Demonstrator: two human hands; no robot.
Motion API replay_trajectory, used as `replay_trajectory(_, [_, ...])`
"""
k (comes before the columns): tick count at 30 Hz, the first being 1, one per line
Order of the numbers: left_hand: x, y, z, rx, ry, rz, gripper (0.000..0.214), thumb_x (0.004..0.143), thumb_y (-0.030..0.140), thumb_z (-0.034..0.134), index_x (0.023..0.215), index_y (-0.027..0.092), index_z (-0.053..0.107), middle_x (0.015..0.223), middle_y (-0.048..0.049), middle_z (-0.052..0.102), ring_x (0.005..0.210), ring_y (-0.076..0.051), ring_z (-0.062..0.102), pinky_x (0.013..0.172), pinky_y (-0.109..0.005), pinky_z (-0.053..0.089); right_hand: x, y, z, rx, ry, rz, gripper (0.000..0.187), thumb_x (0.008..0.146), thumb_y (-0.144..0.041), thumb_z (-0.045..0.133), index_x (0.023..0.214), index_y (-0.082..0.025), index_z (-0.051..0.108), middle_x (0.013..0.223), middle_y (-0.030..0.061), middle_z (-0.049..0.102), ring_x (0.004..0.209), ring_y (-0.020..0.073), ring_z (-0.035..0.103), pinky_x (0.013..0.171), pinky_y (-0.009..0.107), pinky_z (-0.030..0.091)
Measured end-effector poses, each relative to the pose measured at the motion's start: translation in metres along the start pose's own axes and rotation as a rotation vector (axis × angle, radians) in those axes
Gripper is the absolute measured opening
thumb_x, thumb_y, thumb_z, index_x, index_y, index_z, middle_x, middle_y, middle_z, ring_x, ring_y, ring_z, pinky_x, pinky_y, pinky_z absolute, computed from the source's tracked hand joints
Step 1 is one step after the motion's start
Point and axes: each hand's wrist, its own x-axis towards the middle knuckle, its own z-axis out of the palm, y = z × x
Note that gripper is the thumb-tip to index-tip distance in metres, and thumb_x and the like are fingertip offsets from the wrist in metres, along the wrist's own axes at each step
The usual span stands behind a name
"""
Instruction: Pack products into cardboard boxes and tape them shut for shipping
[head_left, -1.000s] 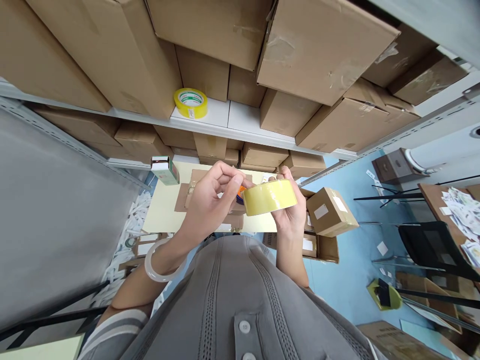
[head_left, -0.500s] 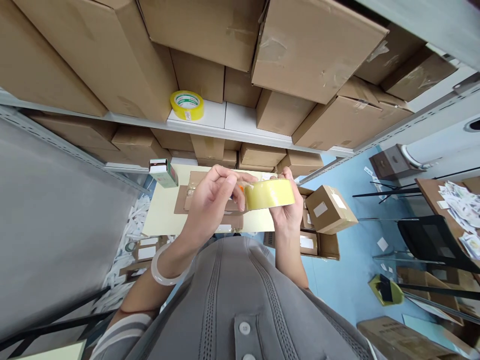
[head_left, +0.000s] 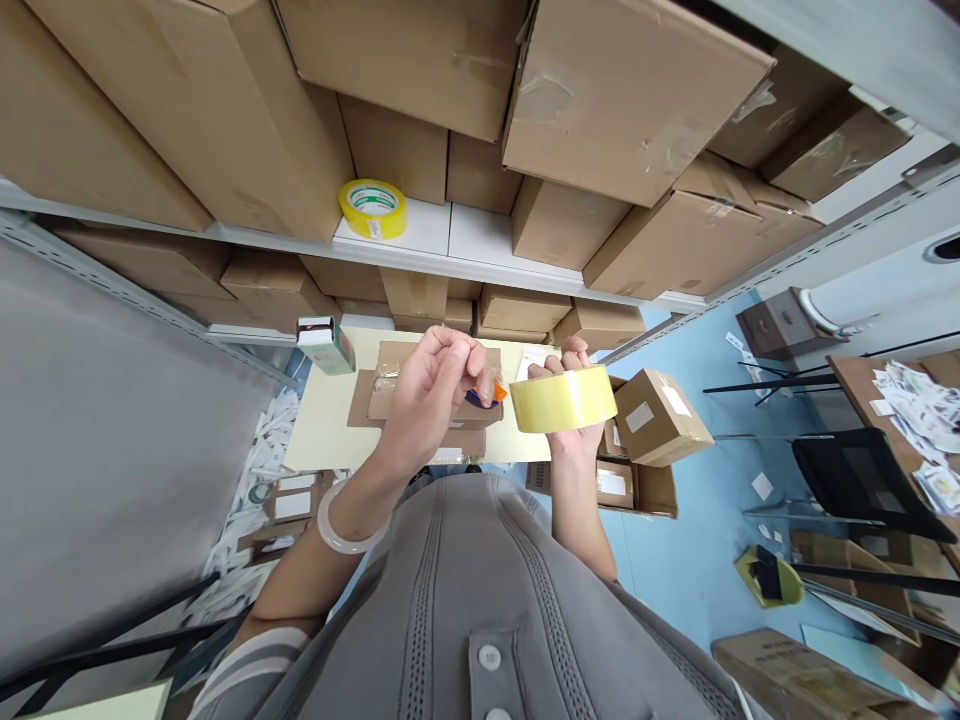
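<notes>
My right hand (head_left: pixel 574 442) is closed around a roll of yellowish clear packing tape (head_left: pixel 564 400), fingers behind it and the outer face toward me. My left hand (head_left: pixel 431 388) is raised just left of the roll, thumb and fingertips pinched together. What the pinch holds, if anything, I cannot make out. Beside the left fingertips shows a small orange and dark blue item (head_left: pixel 495 396), partly hidden. Below both hands a cardboard box (head_left: pixel 382 400) lies on the pale tabletop (head_left: pixel 319 432), much of it covered by my left hand.
A second yellow tape roll (head_left: pixel 373 210) sits on the shelf (head_left: pixel 427 235) among cardboard boxes. A small green and white box (head_left: pixel 327 345) stands at the table's back left. An open carton (head_left: pixel 658 492) with packages is at the right, and a black chair (head_left: pixel 862 480) stands farther right.
The tape roll and my right hand have shifted right, away from my left hand. A gap now separates the left fingertips from the roll, and the orange and blue item shows more.
</notes>
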Motion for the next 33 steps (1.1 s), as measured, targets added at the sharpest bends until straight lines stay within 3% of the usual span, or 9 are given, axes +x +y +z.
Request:
replay_trajectory(8, [0.003, -0.009, -0.006, -0.140, -0.021, -0.081, 0.023, 0.094, 0.034, 0.062, 0.081, 0.019, 0.051, 0.075, 0.0027, 0.049, 0.059, -0.007, 0.052, 0.057, -0.022, 0.052, 0.001, 0.006, 0.002, 0.109, 0.026, 0.058, 0.015, 0.091, -0.029, 0.063, 0.084, -0.026, 0.050, 0.049, -0.0117, 0.026, 0.042, 0.0120, 0.022, 0.049, 0.028, 0.034])
replay_trajectory(16, [0.010, -0.027, -0.024, -0.163, 0.090, -0.161, 0.024, 0.091, 0.032, 0.065, 0.079, 0.018, 0.049, 0.076, 0.0032, 0.048, 0.060, -0.006, 0.050, 0.059, -0.019, 0.048, -0.008, -0.006, 0.010, 0.807, 0.062, 0.168, 0.014, 0.099, -0.013, 0.044, 0.094, -0.025, 0.048, 0.045, -0.0140, 0.033, 0.039, 0.0098, 0.034, 0.045, 0.023, 0.034])
replay_trajectory(20, [0.004, -0.033, -0.035, -0.124, -0.012, -0.278, 0.027, 0.090, 0.033, 0.067, 0.078, 0.018, 0.048, 0.075, 0.0033, 0.049, 0.060, -0.007, 0.051, 0.058, -0.021, 0.047, -0.011, -0.013, 0.008, 1.033, -0.006, 0.176, 0.015, 0.099, -0.015, 0.042, 0.090, -0.026, 0.045, 0.045, -0.0128, 0.029, 0.040, 0.0103, 0.034, 0.045, 0.023, 0.033])
replay_trajectory(23, [-0.004, -0.035, -0.046, -0.107, -0.112, -0.283, 0.022, 0.092, 0.036, 0.063, 0.085, 0.019, 0.050, 0.079, 0.0015, 0.052, 0.066, -0.010, 0.055, 0.062, -0.025, 0.049, -0.007, -0.015, 0.001, 0.982, 0.015, 0.152, 0.019, 0.100, -0.020, 0.044, 0.081, -0.026, 0.043, 0.047, -0.0114, 0.030, 0.042, 0.0104, 0.033, 0.047, 0.023, 0.035])
replay_trajectory(26, [-0.012, -0.037, -0.055, -0.061, -0.178, -0.264, 0.026, 0.097, 0.046, 0.051, 0.100, 0.020, 0.054, 0.081, 0.0001, 0.053, 0.066, -0.013, 0.054, 0.062, -0.028, 0.048, -0.002, -0.013, -0.005, 0.795, 0.092, 0.155, 0.023, 0.100, -0.016, 0.044, 0.078, -0.025, 0.043, 0.049, -0.0104, 0.033, 0.044, 0.0103, 0.033, 0.049, 0.023, 0.037])
replay_trajectory(28, [-0.017, -0.039, -0.054, 0.113, -0.184, -0.233, 0.032, 0.097, 0.050, 0.049, 0.111, 0.021, 0.054, 0.079, 0.0011, 0.051, 0.065, -0.012, 0.051, 0.062, -0.027, 0.045, 0.001, -0.008, -0.007, 0.668, 0.127, 0.182, 0.023, 0.098, -0.012, 0.045, 0.079, -0.025, 0.043, 0.051, -0.0101, 0.034, 0.046, 0.0102, 0.034, 0.052, 0.022, 0.038])
replay_trajectory(30, [-0.023, -0.042, -0.049, 0.384, -0.200, -0.210, 0.034, 0.093, 0.047, 0.059, 0.116, 0.022, 0.057, 0.073, 0.0040, 0.046, 0.063, -0.010, 0.045, 0.061, -0.024, 0.041, 0.002, -0.001, -0.010, 0.612, 0.117, 0.216, 0.022, 0.097, -0.011, 0.047, 0.080, -0.025, 0.045, 0.053, -0.0100, 0.034, 0.047, 0.0100, 0.034, 0.053, 0.021, 0.039])
replay_trajectory(33, [-0.031, -0.048, -0.040, 0.688, -0.250, -0.191, 0.025, 0.087, 0.041, 0.068, 0.103, 0.021, 0.068, 0.060, 0.0077, 0.033, 0.056, -0.009, 0.032, 0.056, -0.021, 0.032, 0.002, 0.011, -0.016, 0.678, 0.036, 0.273, 0.020, 0.098, -0.012, 0.046, 0.082, -0.025, 0.046, 0.054, -0.0095, 0.032, 0.049, 0.0106, 0.034, 0.053, 0.020, 0.040])
